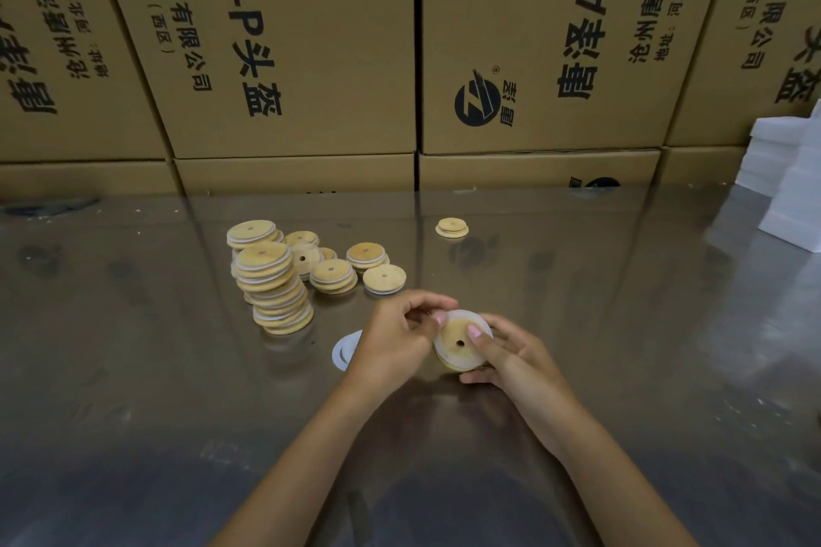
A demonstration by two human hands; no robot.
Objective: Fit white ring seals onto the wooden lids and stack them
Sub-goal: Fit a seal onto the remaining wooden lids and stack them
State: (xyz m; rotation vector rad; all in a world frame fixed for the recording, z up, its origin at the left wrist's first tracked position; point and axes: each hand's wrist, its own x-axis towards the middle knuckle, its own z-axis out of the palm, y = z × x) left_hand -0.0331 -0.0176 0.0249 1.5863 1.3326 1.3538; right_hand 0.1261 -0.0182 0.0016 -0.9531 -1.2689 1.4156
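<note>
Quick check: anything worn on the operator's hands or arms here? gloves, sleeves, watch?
Nothing worn that the head view shows. The left hand and right hand are bare, without gloves, and both forearms are uncovered down to the bottom edge of the frame. No sleeve, watch, ring or wristband is visible.

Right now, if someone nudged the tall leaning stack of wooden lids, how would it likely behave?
The tall stack already leans with its lids offset, so a nudge would probably topple it. The steel table looks glossy, so fallen lids may slide. Being round, lids landing on edge could roll.
</note>
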